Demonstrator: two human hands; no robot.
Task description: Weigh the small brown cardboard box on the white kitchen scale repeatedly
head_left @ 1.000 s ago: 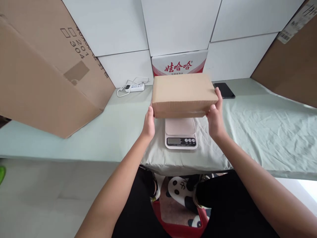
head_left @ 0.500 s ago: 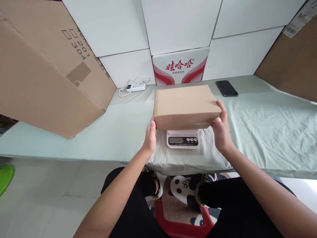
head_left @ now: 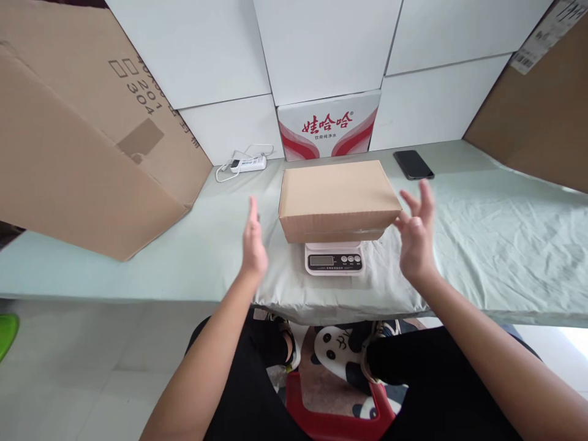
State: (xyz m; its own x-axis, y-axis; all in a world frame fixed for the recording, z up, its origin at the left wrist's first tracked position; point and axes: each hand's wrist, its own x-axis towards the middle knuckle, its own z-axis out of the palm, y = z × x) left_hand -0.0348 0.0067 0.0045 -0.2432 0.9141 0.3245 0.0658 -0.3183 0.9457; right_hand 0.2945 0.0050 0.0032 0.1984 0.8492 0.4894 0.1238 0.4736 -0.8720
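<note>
A closed brown cardboard box rests on top of a white kitchen scale, hiding the scale's platform. The scale's grey display and round buttons show below the box's front edge; I cannot read any figure on the display. My left hand is off the box's left side, fingers stretched out, holding nothing. On the other side, my right hand is open with its fingers spread and slightly blurred, close to the box's right front corner. Whether a fingertip still touches that corner, I cannot tell.
White boxes and a red-and-white carton line the back of the cloth-covered table. A black phone lies back right, a white device with a cable back left. Large cardboard boxes stand left and right.
Both hands have let go of the cardboard box and opened. My left hand has moved away to the left, and my right hand slightly right. The box stays on the scale.
</note>
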